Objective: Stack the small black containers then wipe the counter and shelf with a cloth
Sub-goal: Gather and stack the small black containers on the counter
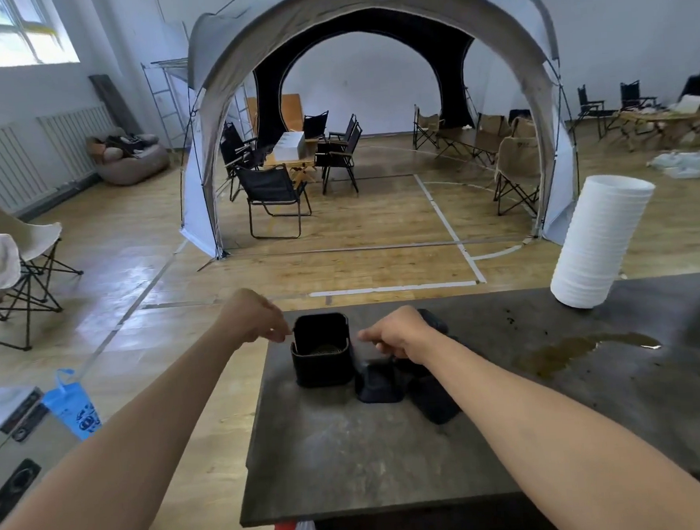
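At the left, the left hand (257, 317) is held just beside the upper rim of the nested containers (322, 354); its fingertips are pinched together near the rim, though whether the rim or some thin part of it is actually gripped cannot be told. One black container is seated inside another here, upright near the far left corner of the counter (372, 460) — so the stacking is judged to be begun but not finished.

To the right of the stack, an overturned container (378, 384) is seen lying on the counter, with another dark container (434, 403) tipped beside it. The right hand (397, 331) is curled over this loose group, fingers bent inward; a further dark piece (433, 321) is partly hidden behind it, and what is grasped, if anything, cannot be made out.

Further right, a brownish spill (567, 354) and scattered specks are left on the counter, near a tall stack of white cups (597, 245). No cloth is seen — wiping of counter and shelf is judged wholly outstanding.
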